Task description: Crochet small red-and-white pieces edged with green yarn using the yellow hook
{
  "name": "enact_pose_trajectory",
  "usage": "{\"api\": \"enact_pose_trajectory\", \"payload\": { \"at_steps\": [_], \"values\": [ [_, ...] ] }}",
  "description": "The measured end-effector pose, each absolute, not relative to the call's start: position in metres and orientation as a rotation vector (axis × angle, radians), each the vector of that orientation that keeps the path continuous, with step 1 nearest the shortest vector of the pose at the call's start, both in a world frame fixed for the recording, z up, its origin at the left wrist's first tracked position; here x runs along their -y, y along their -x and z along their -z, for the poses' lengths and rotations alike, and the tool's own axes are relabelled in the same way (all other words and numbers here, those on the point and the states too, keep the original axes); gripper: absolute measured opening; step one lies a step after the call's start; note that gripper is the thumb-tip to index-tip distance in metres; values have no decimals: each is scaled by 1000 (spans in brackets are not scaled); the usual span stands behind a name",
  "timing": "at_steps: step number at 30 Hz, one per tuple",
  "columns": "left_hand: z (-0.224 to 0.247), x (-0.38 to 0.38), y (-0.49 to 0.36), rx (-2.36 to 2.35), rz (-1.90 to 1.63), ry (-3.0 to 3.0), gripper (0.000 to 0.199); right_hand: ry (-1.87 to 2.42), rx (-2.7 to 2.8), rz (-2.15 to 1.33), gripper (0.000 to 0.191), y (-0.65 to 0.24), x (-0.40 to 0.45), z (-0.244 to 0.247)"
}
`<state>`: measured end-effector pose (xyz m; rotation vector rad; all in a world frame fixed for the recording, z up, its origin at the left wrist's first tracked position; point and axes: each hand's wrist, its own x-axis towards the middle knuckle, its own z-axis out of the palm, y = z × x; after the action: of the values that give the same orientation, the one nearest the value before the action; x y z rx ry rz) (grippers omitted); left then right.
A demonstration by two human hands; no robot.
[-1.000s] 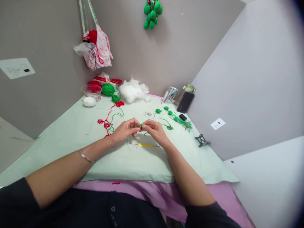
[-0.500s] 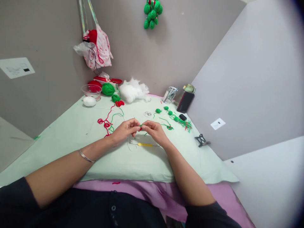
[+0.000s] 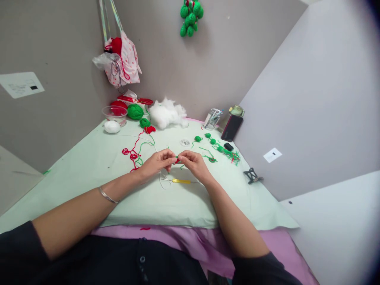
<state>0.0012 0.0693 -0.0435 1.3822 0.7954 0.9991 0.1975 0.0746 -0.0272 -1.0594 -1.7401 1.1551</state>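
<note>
Between the fingertips of both hands is a small red and green yarn piece (image 3: 177, 160), mostly covered by fingers. My left hand (image 3: 158, 163) pinches it from the left, and my right hand (image 3: 194, 164) pinches its right side. Green yarn ends hang below the fingers. On the cloth just below the hands lies a crochet hook with a yellow handle (image 3: 181, 181), a loose white strand beside its left end. Tangled red yarn (image 3: 133, 156) and green yarn lie left of my left hand.
White stuffing (image 3: 168, 113), a green yarn ball (image 3: 135, 112) and a clear bowl (image 3: 114, 115) stand at the back. To the right are small green crocheted balls (image 3: 213, 141), a phone (image 3: 232, 128), a cup of tools (image 3: 213, 119) and a black claw clip (image 3: 252, 175).
Slightly more red of the yarn piece shows between the fingertips. Both hands have shifted only a little and keep their pinch.
</note>
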Motion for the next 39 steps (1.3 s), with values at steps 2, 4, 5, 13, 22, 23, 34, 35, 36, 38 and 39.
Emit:
{"api": "enact_pose_trajectory", "payload": {
  "at_steps": [2,4,5,13,22,23,34,35,36,38,39],
  "values": [
    [43,-69,-1,-798,-993,-1388,31,1058,1751,-1161,48,-197,-74,27],
    [43,-69,-1,-798,-1005,-1389,31,1059,1764,-1174,49,-197,-73,27],
    [43,-70,0,-798,-1014,-1389,30,1060,1772,-1183,49,-197,-73,27],
    [47,-72,2,-781,-983,-1380,32,1039,1806,-1226,47,-195,-71,26],
    [46,-71,2,-767,-984,-1391,32,1052,1753,-1196,48,-196,-73,28],
    [46,-71,2,-767,-982,-1392,31,1051,1754,-1195,48,-196,-73,28],
    [43,-70,1,-776,-1027,-1362,30,1041,1767,-1198,49,-196,-73,26],
    [43,-70,1,-776,-1035,-1359,30,1040,1772,-1205,49,-196,-72,26],
    [42,-70,1,-777,-1035,-1356,30,1039,1776,-1210,49,-195,-72,26],
    [42,-70,1,-777,-1023,-1349,31,1039,1779,-1216,49,-195,-72,25],
    [42,-70,1,-776,-1013,-1347,32,1040,1778,-1215,49,-195,-72,25]
  ]
}}
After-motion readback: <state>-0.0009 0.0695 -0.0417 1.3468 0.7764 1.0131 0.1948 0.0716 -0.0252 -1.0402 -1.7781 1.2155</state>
